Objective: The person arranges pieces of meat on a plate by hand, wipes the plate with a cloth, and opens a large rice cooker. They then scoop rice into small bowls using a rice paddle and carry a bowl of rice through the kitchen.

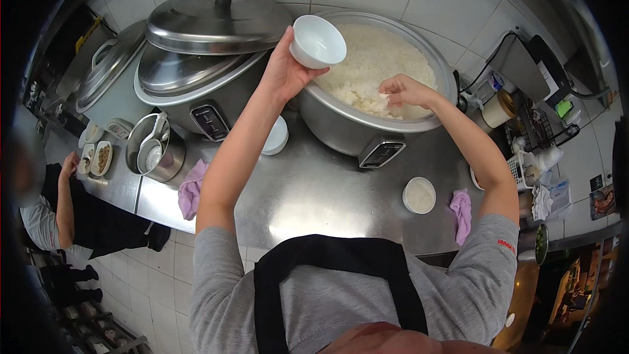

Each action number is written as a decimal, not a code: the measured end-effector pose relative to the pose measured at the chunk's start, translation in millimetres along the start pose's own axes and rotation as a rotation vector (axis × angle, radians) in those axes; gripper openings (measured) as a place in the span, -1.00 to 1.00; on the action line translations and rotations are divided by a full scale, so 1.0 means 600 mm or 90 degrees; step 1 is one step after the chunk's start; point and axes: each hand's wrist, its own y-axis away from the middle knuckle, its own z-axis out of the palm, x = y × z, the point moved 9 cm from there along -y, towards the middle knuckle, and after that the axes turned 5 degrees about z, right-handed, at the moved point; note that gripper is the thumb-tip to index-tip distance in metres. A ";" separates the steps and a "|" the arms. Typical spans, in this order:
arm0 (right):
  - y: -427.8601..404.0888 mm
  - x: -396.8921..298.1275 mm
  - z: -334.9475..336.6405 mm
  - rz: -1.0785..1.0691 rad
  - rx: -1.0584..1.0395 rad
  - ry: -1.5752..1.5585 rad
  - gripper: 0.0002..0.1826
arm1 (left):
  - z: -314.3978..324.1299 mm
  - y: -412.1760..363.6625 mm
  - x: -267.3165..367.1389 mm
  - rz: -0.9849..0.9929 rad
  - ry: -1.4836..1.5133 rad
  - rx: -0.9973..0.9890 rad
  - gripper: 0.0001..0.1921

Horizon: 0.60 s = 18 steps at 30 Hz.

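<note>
My left hand [285,70] grips a small white bowl [318,43] by its side and base, tilted at the left rim of a large rice cooker [334,128]. Only bare white shows inside the bowl. White cooked rice [378,51] fills much of the open cooker. My right hand [405,92] is over the rice near the cooker's front rim, its fingers curled around a small white object [385,95], mostly hidden; I cannot tell what it is. On the steel counter [314,196] a white bowl of rice [419,195] stands in front of the cooker.
Another rice cooker [182,108] with a metal lid [216,22] resting over it stands left. A steel pot [169,157] holds utensils. White bowls [276,137] and purple cloths [192,189] [461,214] lie on the counter. Another person [98,216] stands at far left.
</note>
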 end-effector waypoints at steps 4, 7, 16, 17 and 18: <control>0.013 0.000 -0.021 -0.014 0.002 -0.029 -0.69 | -0.032 -0.044 -0.017 -0.027 -0.039 0.092 -0.38; 0.032 -0.009 -0.088 0.011 0.046 -0.054 -0.70 | -0.025 -0.076 -0.040 -0.044 -0.090 0.040 -0.36; 0.033 -0.263 -0.110 -0.057 0.362 0.737 -0.76 | 0.069 -0.092 -0.157 -0.160 0.102 0.032 -0.30; 0.039 -0.284 -0.087 -0.046 0.441 0.924 -0.77 | 0.066 -0.091 -0.152 -0.130 0.141 0.048 -0.26; 0.042 -0.275 -0.089 -0.042 0.441 0.924 -0.77 | 0.068 -0.091 -0.154 -0.133 0.143 0.046 -0.26</control>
